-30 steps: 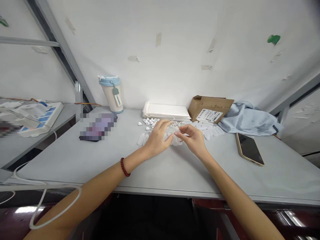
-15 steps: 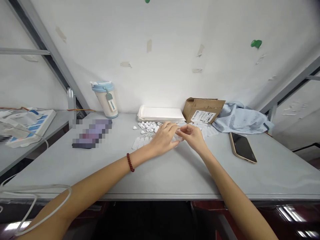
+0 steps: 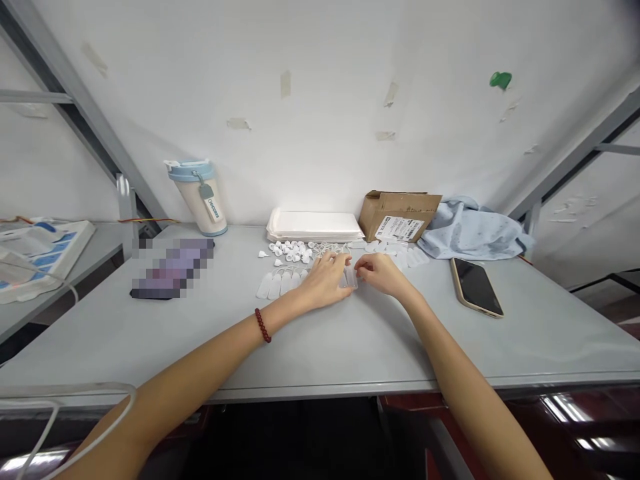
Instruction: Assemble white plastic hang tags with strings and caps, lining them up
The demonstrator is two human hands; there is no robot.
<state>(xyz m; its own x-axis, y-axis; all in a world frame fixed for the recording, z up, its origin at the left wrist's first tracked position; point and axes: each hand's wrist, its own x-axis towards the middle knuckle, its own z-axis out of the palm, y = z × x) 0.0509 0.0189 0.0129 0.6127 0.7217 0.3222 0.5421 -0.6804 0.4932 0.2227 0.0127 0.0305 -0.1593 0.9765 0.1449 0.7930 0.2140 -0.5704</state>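
My left hand (image 3: 327,279) lies low over the table, its thumb and fingers spread around some flat translucent plastic pieces (image 3: 351,277). Just to their right is my right hand (image 3: 384,273), thumb and fingertips pinched together at the edge of the pieces. Whatever those fingertips hold is too small to make out. Left of my left hand, similar translucent pieces with thin loops (image 3: 275,285) lie in a row, partly covered by the hand. Behind them sits a pile of small white caps (image 3: 295,251).
At the back are a stack of white packets (image 3: 315,225), an open cardboard box (image 3: 397,217) and a light blue cloth (image 3: 473,230). A phone (image 3: 477,288) lies right. A tumbler (image 3: 203,200) and a blurred purple object (image 3: 175,269) are left. A white cable (image 3: 131,400) crosses my left forearm.
My hands have drawn slightly apart, baring the translucent pieces between them. My right fingertips have come away from my left fingers. The whole view has shifted a little.
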